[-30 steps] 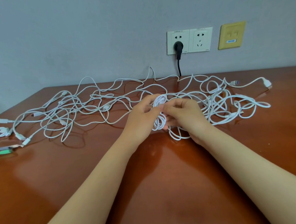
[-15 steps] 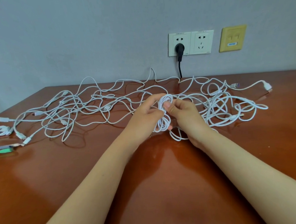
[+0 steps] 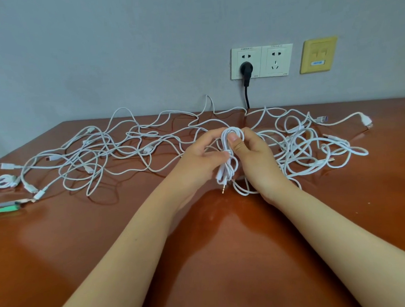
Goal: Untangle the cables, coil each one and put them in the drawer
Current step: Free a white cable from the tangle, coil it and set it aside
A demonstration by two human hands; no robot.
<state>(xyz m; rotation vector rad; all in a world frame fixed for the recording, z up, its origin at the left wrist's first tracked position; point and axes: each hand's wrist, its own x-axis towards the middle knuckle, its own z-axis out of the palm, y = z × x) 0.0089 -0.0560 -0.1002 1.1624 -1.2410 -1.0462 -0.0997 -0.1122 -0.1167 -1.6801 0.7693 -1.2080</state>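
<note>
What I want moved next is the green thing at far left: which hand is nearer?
Left. The left hand, holding the cable coil, is well right of the green thing; the right hand is farther right.

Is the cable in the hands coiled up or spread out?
Coiled, nearly: the cable sits in tight loops gripped by left hand and right hand, one plug end dangling below.

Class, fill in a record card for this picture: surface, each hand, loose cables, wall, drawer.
Surface: brown table
Left: left hand grips the coiled white cable
Right: right hand pinches the same coil, thumb on its upper loop
Loose cables: white tangle spread across the table behind the hands
Wall: black plug in a double socket; yellow plate beside it
Drawer: not in view
</note>
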